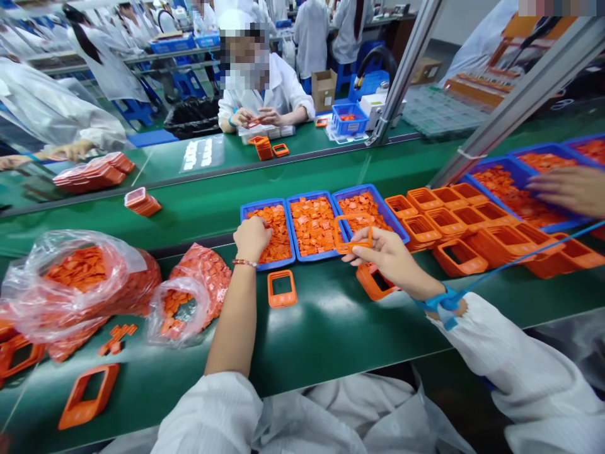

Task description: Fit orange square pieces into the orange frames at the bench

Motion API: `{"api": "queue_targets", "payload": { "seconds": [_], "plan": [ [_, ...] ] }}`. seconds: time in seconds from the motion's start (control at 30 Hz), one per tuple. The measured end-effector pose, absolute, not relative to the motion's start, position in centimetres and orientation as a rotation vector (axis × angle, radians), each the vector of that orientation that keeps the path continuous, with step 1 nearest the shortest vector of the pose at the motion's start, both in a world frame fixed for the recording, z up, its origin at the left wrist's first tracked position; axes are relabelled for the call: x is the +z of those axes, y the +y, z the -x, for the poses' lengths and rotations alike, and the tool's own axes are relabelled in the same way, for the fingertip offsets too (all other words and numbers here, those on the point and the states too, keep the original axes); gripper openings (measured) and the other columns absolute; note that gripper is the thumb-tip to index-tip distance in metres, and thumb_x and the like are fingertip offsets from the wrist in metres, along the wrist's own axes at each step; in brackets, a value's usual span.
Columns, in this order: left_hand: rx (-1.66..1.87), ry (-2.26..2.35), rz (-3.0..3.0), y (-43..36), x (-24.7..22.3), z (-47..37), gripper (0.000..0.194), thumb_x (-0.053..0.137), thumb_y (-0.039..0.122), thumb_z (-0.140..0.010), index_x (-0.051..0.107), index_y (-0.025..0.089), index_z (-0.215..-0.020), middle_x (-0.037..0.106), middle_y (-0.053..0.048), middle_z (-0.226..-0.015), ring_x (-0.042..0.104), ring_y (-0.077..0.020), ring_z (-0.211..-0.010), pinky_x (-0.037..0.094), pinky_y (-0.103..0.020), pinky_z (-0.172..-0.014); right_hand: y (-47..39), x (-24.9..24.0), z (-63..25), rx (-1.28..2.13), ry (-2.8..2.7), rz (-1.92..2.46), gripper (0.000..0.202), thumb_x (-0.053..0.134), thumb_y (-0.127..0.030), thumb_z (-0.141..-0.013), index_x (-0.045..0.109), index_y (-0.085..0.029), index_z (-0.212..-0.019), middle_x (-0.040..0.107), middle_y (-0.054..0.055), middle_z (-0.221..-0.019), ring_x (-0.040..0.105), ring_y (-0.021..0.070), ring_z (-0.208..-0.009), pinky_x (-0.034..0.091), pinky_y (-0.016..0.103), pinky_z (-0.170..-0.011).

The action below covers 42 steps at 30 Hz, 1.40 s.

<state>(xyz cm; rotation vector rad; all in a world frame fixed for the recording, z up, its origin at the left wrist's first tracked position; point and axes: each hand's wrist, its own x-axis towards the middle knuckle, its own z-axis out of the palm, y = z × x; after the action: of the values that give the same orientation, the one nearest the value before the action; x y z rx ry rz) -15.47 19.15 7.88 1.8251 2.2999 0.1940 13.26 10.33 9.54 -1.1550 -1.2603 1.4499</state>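
My left hand (253,238), with a beaded bracelet at the wrist, reaches over the left blue tray (292,251) of small orange plastic pieces (278,243). Its fingers are curled down at the pieces; what they hold, if anything, is hidden. Pinched in my right hand (385,252) is a thin orange plastic frame (339,236), raised in front of the right-hand blue tray (401,232). A blue wrist strap (444,304) circles my right wrist. One orange frame (269,290) lies flat below the trays. More stacked frames (371,284) sit just under my right hand.
Rows of stacked orange frames (442,221) stand at right, where another person's hand (570,189) is over more trays. Open plastic bags (132,287) of orange pieces lie at left, near a loose frame (80,413). Across the bench sits a co-worker (271,94). A metal post (411,69) rises between.
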Motion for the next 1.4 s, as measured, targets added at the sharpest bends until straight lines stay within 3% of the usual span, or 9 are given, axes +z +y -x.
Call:
{"api": "queue_targets", "payload": {
  "seconds": [0.2, 0.3, 0.43, 0.53, 0.67, 1.03, 1.13, 1.23, 1.4],
  "plan": [
    [0.194, 2.238, -1.860, 19.4, 7.3, 15.3, 0.017, 0.070, 0.031, -0.081, 0.078, 0.023, -0.095, 0.075, -0.014, -0.103, 0.069, -0.0352, -0.103, 0.054, -0.044, -0.083, 10.5, 9.5, -13.3, 1.449, -1.275, 1.148, 0.036, 0.083, -0.044, -0.072, 0.062, -0.018, -0.088, 0.072, 0.002, -0.072, 0.075, 0.0200, -0.071, 0.060, 0.028, -0.062],
    [0.424, 2.085, -1.853, 19.3, 8.0, 15.2, 0.011, 0.070, 0.029, -0.080, 0.076, 0.021, -0.085, 0.076, -0.010, -0.088, 0.070, -0.0279, -0.090, 0.054, -0.037, -0.079, 10.6, 9.5, -13.3, 1.417, -1.245, 1.175, 0.036, 0.084, -0.042, -0.070, 0.063, -0.018, -0.088, 0.072, 0.002, -0.070, 0.075, 0.0199, -0.070, 0.060, 0.027, -0.060],
    [0.934, 1.545, -1.674, 18.1, 9.1, 12.7, 0.013, 0.074, 0.028, -0.074, 0.069, 0.016, -0.074, 0.073, -0.006, -0.072, 0.067, -0.0172, -0.064, 0.051, -0.027, -0.061, 11.1, 9.4, -13.2, 1.384, -1.082, 1.215, 0.040, 0.089, -0.040, -0.061, 0.063, -0.019, -0.083, 0.071, 0.001, -0.069, 0.075, 0.0207, -0.069, 0.059, 0.026, -0.057],
    [0.991, 1.200, -1.519, 16.3, 9.6, 9.4, 0.020, 0.075, 0.032, -0.074, 0.064, 0.016, -0.073, 0.071, -0.005, -0.066, 0.058, -0.0112, -0.048, 0.045, -0.022, -0.047, 11.5, 9.2, -13.0, 1.368, -0.978, 1.190, 0.040, 0.090, -0.038, -0.059, 0.063, -0.019, -0.081, 0.070, 0.000, -0.070, 0.075, 0.0197, -0.069, 0.059, 0.025, -0.058],
    [0.972, 1.002, -1.413, 14.1, 9.7, 5.9, 0.022, 0.075, 0.033, -0.077, 0.061, 0.016, -0.075, 0.069, -0.002, -0.063, 0.051, -0.0064, -0.041, 0.040, -0.019, -0.041, 11.3, 9.3, -12.7, 1.371, -0.965, 1.119, 0.035, 0.088, -0.037, -0.064, 0.065, -0.020, -0.085, 0.071, -0.001, -0.076, 0.075, 0.0188, -0.073, 0.060, 0.025, -0.060],
    [1.194, 1.111, -1.510, 13.5, 8.3, 4.3, 0.022, 0.077, 0.034, -0.076, 0.065, 0.016, -0.076, 0.068, -0.002, -0.068, 0.059, -0.0101, -0.055, 0.046, -0.022, -0.051, 10.5, 9.7, -12.2, 1.308, -1.056, 1.093, 0.033, 0.086, -0.041, -0.067, 0.073, -0.020, -0.089, 0.076, 0.004, -0.080, 0.074, 0.0196, -0.074, 0.060, 0.030, -0.064],
    [1.208, 1.098, -1.514, 13.6, 8.4, 4.5, 0.026, 0.080, 0.030, -0.073, 0.067, 0.016, -0.091, 0.072, -0.004, -0.080, 0.058, -0.0086, -0.054, 0.046, -0.021, -0.050, 10.4, 9.8, -12.2, 1.342, -1.045, 1.086, 0.032, 0.086, -0.039, -0.067, 0.074, -0.020, -0.090, 0.076, 0.004, -0.079, 0.073, 0.0191, -0.072, 0.059, 0.029, -0.062],
    [1.117, 0.954, -1.469, 13.5, 8.6, 4.5, 0.034, 0.075, 0.030, -0.079, 0.066, 0.016, -0.108, 0.075, -0.008, -0.096, 0.069, -0.0142, -0.069, 0.055, -0.025, -0.060, 10.4, 10.1, -12.1, 1.393, -1.007, 1.057, 0.032, 0.088, -0.038, -0.065, 0.074, -0.019, -0.087, 0.076, 0.004, -0.074, 0.073, 0.0179, -0.068, 0.058, 0.027, -0.060],
    [1.086, 0.813, -1.502, 12.7, 8.7, 3.9, 0.025, 0.061, 0.034, -0.091, 0.066, 0.016, -0.107, 0.076, -0.009, -0.104, 0.073, -0.0211, -0.094, 0.059, -0.030, -0.080, 10.3, 10.7, -11.9, 1.424, -0.923, 1.051, 0.033, 0.089, -0.038, -0.062, 0.072, -0.019, -0.084, 0.075, 0.003, -0.072, 0.071, 0.0158, -0.063, 0.056, 0.026, -0.058]
  ]
}}
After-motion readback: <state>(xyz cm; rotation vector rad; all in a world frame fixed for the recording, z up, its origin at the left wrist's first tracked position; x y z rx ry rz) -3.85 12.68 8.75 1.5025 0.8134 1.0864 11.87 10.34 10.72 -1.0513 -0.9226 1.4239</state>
